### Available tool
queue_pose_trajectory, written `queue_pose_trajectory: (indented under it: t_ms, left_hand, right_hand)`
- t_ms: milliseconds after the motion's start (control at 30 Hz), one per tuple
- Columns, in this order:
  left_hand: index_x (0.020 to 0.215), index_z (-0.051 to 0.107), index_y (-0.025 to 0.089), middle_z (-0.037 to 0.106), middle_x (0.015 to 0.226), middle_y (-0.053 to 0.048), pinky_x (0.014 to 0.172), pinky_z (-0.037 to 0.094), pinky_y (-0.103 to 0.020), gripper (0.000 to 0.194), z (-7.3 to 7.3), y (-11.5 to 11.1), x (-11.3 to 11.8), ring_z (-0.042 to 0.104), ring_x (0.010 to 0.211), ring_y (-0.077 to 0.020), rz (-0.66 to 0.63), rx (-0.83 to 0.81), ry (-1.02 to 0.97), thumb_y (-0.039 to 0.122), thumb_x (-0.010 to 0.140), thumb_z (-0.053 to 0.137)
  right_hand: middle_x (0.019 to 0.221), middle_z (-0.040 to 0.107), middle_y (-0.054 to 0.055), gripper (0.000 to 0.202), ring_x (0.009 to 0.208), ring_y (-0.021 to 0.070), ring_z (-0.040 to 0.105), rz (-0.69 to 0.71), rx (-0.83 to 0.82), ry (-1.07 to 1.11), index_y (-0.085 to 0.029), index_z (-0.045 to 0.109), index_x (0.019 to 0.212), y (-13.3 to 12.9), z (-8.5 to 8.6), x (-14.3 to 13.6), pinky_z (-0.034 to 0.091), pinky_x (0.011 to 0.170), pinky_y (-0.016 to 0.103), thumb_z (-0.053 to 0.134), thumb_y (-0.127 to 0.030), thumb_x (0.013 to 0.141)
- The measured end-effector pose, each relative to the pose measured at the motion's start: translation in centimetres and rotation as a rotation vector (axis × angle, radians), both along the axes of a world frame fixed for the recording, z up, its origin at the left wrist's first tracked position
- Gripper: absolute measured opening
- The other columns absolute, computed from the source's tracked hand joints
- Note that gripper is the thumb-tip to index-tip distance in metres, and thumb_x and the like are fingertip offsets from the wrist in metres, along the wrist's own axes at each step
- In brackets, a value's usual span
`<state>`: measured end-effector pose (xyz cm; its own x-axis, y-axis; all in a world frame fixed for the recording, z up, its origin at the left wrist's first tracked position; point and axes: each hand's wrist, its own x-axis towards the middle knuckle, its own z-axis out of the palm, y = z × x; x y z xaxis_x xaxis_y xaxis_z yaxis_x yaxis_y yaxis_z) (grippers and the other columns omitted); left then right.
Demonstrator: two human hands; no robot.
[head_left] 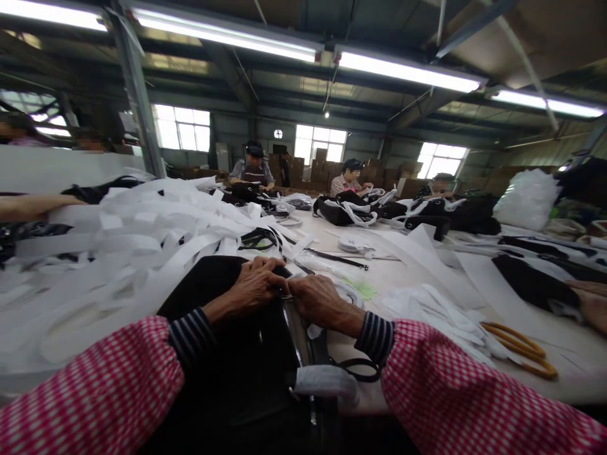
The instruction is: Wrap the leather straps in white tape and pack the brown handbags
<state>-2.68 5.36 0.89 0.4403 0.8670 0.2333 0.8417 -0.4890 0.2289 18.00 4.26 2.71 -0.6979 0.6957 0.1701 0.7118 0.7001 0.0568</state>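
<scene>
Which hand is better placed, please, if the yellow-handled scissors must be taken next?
The right hand, probably: it is nearer to the yellow-handled scissors, which lie to its right. The left hand is farther away, on the black bag. Both hands are at the zipper.

Matt cloth bag (227,379), glossy metal zipper (294,338)

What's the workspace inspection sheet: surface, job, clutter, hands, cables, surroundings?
Surface: pale table, heavily covered.
Job: black bag, silver zipper along it.
Clutter: white strips heaped left; yellow handles at right.
Hands: left hand and right hand meet at the zipper's far end; exact grip unclear.
Cables: nothing seen on the table.
Surroundings: co-workers opposite, boxes behind them, lit tubes overhead.
</scene>
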Motion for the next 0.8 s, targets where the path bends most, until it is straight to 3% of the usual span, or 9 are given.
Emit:
queue_pose_trajectory:
  t_ms: [333,633,800]
  left_hand:
    - [0.087,0.084,0.031,0.063,0.127,-0.007,0.099,0.039,-0.051,0.008,1.0,1.4,0.5,0.048,0.120,-0.0356,-0.113,0.048,0.033,0.030,0.087,0.076]
    - [0.109,0.073,0.025,0.063,0.128,-0.007,0.097,0.035,-0.043,0.013,-0.6,1.4,0.4,0.047,0.123,-0.0291,-0.313,0.250,0.158,0.023,0.098,0.066]
    - [0.109,0.068,0.022,0.061,0.125,-0.009,0.095,0.034,-0.043,0.013,-1.3,1.7,0.0,0.047,0.117,-0.0277,-0.353,0.321,0.231,0.018,0.101,0.059]
  right_hand:
    - [0.092,0.076,0.007,0.024,0.085,0.0221,0.070,-0.073,-0.150,-0.032,-0.021,0.076,0.099,1.6,1.7,-0.6,0.031,0.061,0.029,0.057,-0.016,0.084]
    - [0.099,0.076,0.012,0.026,0.086,0.0246,0.070,-0.081,-0.085,-0.071,-0.015,0.075,0.105,2.1,1.3,-0.7,0.033,0.061,0.029,0.059,-0.018,0.084]
    - [0.096,0.075,0.012,0.021,0.084,0.0243,0.068,-0.065,-0.120,-0.079,-0.014,0.074,0.101,2.6,1.6,-0.7,0.035,0.060,0.028,0.064,-0.027,0.087]
